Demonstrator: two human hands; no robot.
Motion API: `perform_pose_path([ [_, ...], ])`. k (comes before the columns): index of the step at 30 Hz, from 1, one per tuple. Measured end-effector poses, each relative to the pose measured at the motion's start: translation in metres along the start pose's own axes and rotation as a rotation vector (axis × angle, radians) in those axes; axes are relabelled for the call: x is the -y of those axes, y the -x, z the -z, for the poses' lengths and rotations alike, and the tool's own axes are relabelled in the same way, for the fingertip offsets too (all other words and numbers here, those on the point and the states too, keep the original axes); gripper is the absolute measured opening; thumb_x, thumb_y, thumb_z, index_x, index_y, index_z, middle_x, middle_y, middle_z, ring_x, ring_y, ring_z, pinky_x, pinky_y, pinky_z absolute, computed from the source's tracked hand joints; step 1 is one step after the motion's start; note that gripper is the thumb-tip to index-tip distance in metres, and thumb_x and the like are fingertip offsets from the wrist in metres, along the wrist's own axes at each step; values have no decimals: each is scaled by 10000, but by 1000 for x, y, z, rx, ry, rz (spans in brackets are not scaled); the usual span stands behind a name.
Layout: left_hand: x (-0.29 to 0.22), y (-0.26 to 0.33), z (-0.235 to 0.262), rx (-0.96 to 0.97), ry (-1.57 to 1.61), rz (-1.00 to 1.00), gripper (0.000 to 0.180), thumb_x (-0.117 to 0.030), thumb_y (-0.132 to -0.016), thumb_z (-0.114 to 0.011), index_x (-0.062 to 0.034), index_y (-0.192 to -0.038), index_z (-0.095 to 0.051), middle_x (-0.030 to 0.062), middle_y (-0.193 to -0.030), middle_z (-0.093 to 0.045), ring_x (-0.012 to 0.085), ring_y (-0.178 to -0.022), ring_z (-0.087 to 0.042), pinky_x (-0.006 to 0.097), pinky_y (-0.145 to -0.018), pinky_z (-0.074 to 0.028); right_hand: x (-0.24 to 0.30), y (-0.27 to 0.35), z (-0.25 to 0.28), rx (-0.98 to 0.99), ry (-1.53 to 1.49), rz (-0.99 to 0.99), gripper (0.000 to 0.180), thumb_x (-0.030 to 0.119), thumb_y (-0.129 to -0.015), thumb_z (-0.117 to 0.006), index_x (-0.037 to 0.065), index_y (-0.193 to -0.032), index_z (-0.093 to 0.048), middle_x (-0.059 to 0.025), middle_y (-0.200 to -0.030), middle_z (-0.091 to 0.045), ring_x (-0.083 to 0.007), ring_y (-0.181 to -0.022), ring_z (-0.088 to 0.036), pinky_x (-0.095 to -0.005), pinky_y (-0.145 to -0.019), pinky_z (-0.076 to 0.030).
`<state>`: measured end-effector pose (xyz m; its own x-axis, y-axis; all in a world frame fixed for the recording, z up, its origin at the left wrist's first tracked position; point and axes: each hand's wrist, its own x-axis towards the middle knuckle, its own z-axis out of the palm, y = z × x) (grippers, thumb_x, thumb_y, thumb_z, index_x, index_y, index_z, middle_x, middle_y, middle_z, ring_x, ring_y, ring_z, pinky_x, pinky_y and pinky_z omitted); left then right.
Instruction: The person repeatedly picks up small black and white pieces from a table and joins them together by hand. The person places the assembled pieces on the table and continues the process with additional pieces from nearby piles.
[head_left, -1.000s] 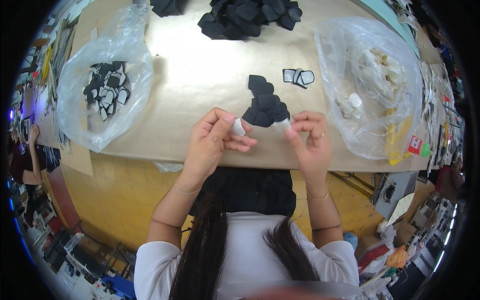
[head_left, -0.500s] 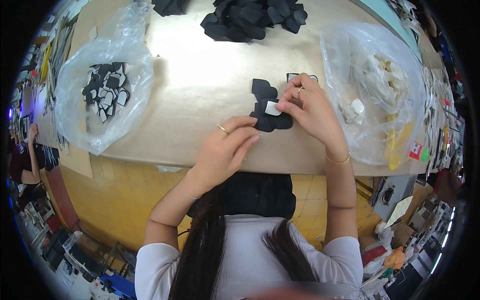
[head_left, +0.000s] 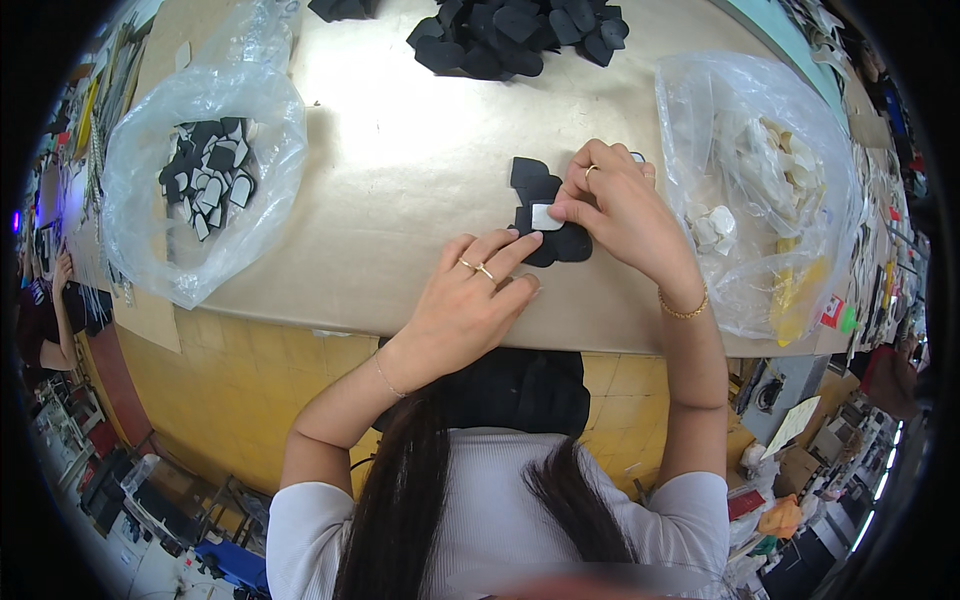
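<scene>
Several black rounded-tab pieces [head_left: 565,244] lie partly overlapped on the table in front of me. A small white rounded piece [head_left: 543,217] rests over one of them. My right hand [head_left: 625,212] pinches the white piece's right edge between thumb and finger. From the lower left my left hand [head_left: 470,295] reaches in, its fingers stretched out and the tips touching the near left side of the black pieces. Beyond my right fingers, a white-faced piece [head_left: 638,157] shows only in part; the hand hides the rest.
A clear plastic bag [head_left: 270,190] at the left holds small black-and-white pieces [head_left: 208,175]. At the right, another plastic bag [head_left: 690,110] contains crumpled whitish scraps [head_left: 785,165]. A heap of black pieces [head_left: 510,35] lies at the table's far side. Another person's arm [head_left: 62,300] shows far left.
My left hand has moved up and right, its fingertips now against the pieces beside the white one. The white piece now lies flatter and squarer on the black piece, still in my right hand's pinch.
</scene>
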<state>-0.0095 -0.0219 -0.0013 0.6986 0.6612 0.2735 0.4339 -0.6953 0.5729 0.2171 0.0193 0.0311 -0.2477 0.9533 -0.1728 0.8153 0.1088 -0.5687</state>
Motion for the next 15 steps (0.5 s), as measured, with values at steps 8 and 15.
perform_pose_path([
  [8, -2, -2, -1, 3, -25, 1, 162, -122, -805, -778, -70, -875, -641, 103, -1394, -572, 294, -1178, -557, 436, -951, -421, -1, -5, -1, 9, 72, 54, 194, 204, -839, -759, 52, -766, -664, -40, -937, -556, -237, -947, -529, -385, -862, -329],
  [15, -3, -4, -3, 2, -39, 3, 168, -126, -801, -784, -74, -877, -643, 107, -1415, -559, 303, -1180, -546, 436, -955, -417, 0, -8, 0, 49, 93, 34, 188, 191, -855, -733, 70, -717, -693, -51, -952, -618, -254, -990, -557, -441, -922, -325],
])
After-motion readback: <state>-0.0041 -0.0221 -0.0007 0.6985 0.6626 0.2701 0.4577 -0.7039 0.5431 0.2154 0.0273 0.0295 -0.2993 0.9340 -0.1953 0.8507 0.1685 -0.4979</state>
